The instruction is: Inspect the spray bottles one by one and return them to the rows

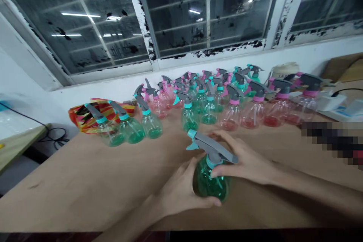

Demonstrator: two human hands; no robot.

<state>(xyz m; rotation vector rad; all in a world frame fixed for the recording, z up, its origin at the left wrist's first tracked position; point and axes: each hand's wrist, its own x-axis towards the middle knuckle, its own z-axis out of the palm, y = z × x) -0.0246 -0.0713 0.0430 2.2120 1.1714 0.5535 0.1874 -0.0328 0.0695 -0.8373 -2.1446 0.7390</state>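
Note:
A green spray bottle with a grey and turquoise trigger head is held between my hands over the front of the table, slightly tilted. My left hand wraps round the lower body from the left, its thumb across the near side. From the right, my right hand grips the neck just below the spray head, thumb in front; its other fingers are partly hidden behind the head. Behind them, another green spray bottle stands close to a red-tinted spray bottle with a pink collar.
Several green and pink spray bottles stand crowded along the back of the brown table. Three green ones stand at the left beside a red and yellow plastic bag. A white power strip lies at the right; windows rise behind.

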